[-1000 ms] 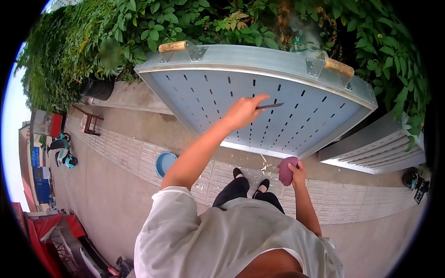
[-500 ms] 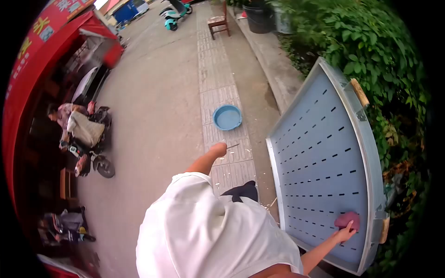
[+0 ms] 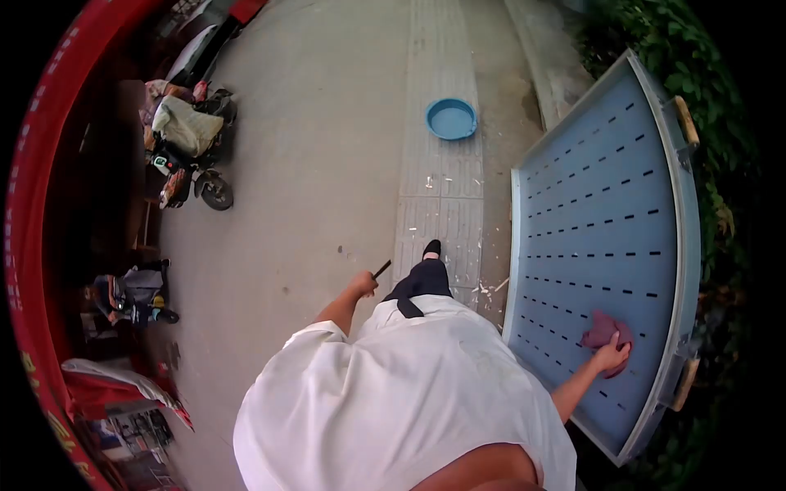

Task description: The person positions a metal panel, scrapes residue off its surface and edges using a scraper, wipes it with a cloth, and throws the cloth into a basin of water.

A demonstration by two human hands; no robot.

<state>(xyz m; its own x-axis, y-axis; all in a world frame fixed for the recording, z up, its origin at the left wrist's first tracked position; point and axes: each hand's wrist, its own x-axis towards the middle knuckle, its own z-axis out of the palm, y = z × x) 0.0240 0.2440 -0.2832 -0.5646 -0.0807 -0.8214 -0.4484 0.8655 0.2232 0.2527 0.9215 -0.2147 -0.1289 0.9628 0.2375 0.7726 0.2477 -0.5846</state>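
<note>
Left hand: closed around a thin dark tool, held out over the pavement. Right hand: grips a purple cloth, which lies against the slotted panel at its near end. From where I stand, the blue basin sits on the paving strip, beyond the black shoe.

The right hand holds a maroon cloth, apparently against the slotted panel; the left hand grips a thin dark tool.
</note>
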